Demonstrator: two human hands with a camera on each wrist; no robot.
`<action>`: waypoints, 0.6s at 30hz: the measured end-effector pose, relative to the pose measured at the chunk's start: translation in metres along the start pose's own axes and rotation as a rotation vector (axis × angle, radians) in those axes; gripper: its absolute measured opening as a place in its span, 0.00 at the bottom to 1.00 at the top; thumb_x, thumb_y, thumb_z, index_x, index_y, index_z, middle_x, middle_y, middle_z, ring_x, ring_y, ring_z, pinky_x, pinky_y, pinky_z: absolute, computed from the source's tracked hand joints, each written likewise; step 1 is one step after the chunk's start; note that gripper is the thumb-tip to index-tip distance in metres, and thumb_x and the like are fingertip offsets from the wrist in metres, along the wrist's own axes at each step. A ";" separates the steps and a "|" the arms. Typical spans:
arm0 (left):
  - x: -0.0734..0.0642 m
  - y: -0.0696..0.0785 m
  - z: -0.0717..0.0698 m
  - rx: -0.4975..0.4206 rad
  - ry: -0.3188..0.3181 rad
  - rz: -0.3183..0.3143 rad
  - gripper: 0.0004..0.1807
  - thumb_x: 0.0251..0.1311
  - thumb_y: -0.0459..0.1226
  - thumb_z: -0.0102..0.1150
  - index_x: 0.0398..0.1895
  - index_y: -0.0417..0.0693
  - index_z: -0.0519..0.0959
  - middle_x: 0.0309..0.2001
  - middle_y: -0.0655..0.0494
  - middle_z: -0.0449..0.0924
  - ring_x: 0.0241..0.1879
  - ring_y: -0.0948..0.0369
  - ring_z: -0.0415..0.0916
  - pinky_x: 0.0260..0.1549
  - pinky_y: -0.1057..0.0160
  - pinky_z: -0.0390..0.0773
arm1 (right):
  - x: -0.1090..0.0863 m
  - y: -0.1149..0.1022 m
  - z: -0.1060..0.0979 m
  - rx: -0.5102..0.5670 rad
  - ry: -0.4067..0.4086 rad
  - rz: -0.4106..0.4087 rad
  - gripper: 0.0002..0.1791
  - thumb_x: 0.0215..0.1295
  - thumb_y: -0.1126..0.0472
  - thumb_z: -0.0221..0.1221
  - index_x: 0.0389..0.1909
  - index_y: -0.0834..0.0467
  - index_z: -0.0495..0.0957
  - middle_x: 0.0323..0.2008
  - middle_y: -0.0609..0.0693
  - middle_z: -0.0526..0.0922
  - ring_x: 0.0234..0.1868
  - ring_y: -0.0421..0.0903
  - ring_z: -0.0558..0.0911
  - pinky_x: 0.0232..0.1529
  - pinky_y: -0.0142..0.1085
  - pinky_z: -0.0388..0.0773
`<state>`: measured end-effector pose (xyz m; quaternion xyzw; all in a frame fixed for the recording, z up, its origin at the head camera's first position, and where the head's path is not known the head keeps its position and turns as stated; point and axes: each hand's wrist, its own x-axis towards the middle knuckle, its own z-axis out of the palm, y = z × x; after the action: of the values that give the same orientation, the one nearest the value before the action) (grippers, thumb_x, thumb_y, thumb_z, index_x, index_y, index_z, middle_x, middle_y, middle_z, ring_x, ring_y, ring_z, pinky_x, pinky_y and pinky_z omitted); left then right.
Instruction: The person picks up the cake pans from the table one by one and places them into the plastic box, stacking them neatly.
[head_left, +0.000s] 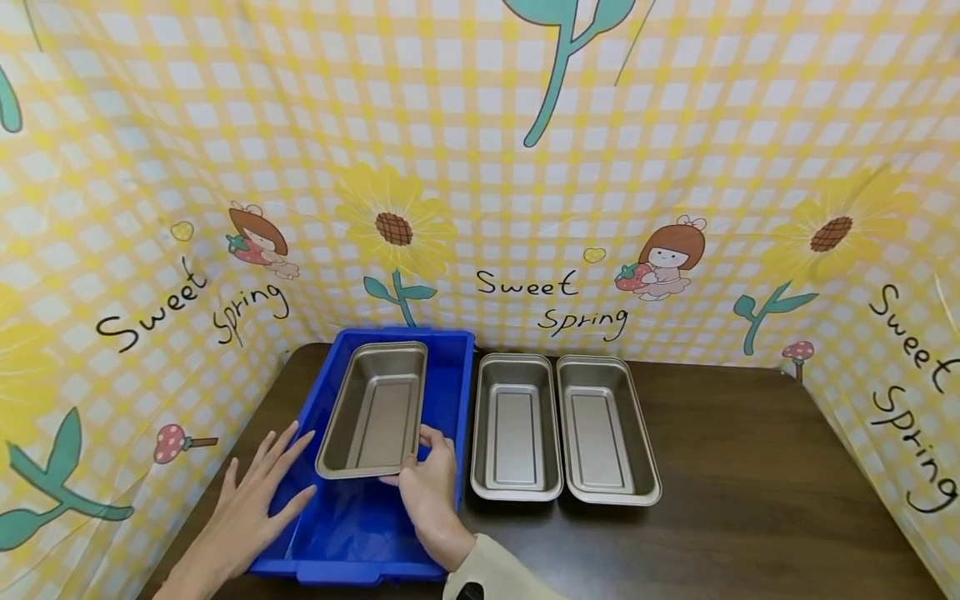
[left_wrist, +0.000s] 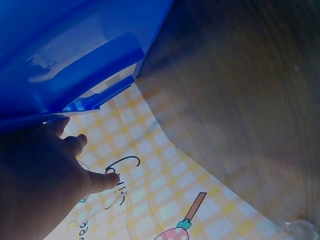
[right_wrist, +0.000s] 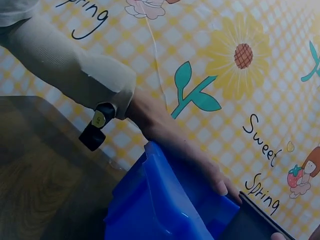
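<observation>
A blue plastic bin (head_left: 352, 529) stands at the left of the table. A metal loaf pan (head_left: 381, 408) is over and partly within it, the near end slightly tilted. My right hand (head_left: 431, 483) grips this pan at its near right corner, thumb at the rim. My left hand (head_left: 258, 500) is spread with straight fingers beside the bin's left edge; contact with the bin cannot be told. In the left wrist view, the left hand (left_wrist: 50, 175) shows dark near the bin's outer wall (left_wrist: 95, 35). The right wrist view shows the bin (right_wrist: 155, 200) and part of a pan (right_wrist: 250, 220).
Two more loaf pans, a middle one (head_left: 515, 433) and a right one (head_left: 606, 433), stand side by side to the bin's right. The dark wooden table (head_left: 750, 483) extends right. A yellow checked cloth (head_left: 487, 192) with printed flowers surrounds the table's back and sides.
</observation>
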<state>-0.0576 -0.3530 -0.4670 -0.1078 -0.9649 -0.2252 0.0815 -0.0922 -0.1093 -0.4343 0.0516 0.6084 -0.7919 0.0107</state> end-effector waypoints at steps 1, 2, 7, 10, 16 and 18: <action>0.000 0.000 0.001 -0.002 0.000 -0.001 0.40 0.76 0.49 0.59 0.86 0.56 0.57 0.86 0.46 0.46 0.84 0.39 0.34 0.68 0.24 0.17 | 0.001 0.001 0.001 0.002 0.003 0.003 0.24 0.67 0.86 0.45 0.63 0.77 0.71 0.53 0.66 0.69 0.37 0.61 0.87 0.34 0.51 0.89; 0.000 0.000 0.001 -0.006 -0.001 -0.001 0.40 0.76 0.49 0.59 0.86 0.56 0.56 0.86 0.46 0.46 0.84 0.39 0.34 0.68 0.24 0.17 | 0.001 0.002 0.002 0.006 0.007 0.006 0.23 0.67 0.86 0.45 0.62 0.77 0.71 0.53 0.66 0.69 0.37 0.61 0.87 0.35 0.52 0.89; 0.001 0.000 0.001 -0.014 -0.007 -0.007 0.40 0.77 0.49 0.59 0.86 0.56 0.56 0.86 0.46 0.45 0.84 0.40 0.33 0.68 0.25 0.16 | 0.003 0.009 0.004 -0.004 0.017 -0.006 0.23 0.67 0.86 0.45 0.62 0.76 0.71 0.52 0.66 0.68 0.36 0.60 0.87 0.33 0.49 0.89; 0.000 0.000 0.001 -0.019 -0.007 -0.007 0.40 0.77 0.49 0.59 0.86 0.56 0.56 0.86 0.46 0.45 0.84 0.39 0.33 0.68 0.25 0.16 | 0.002 0.013 0.005 -0.031 0.020 -0.014 0.24 0.66 0.86 0.45 0.62 0.75 0.72 0.52 0.66 0.69 0.33 0.55 0.87 0.33 0.48 0.89; 0.000 0.000 0.000 -0.027 -0.005 -0.006 0.39 0.77 0.49 0.58 0.86 0.57 0.56 0.86 0.47 0.45 0.84 0.40 0.33 0.68 0.25 0.17 | 0.001 0.018 0.007 -0.047 0.020 -0.009 0.25 0.66 0.86 0.45 0.63 0.75 0.72 0.52 0.65 0.69 0.33 0.53 0.87 0.32 0.46 0.89; 0.000 0.000 0.001 -0.029 -0.007 -0.006 0.39 0.77 0.49 0.58 0.86 0.57 0.56 0.86 0.47 0.44 0.84 0.40 0.33 0.68 0.25 0.17 | 0.001 0.019 0.007 -0.039 0.016 -0.006 0.26 0.66 0.86 0.45 0.65 0.77 0.70 0.53 0.66 0.68 0.34 0.55 0.87 0.32 0.44 0.89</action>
<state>-0.0573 -0.3531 -0.4681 -0.1067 -0.9621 -0.2391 0.0759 -0.0924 -0.1208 -0.4508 0.0557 0.6239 -0.7795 0.0044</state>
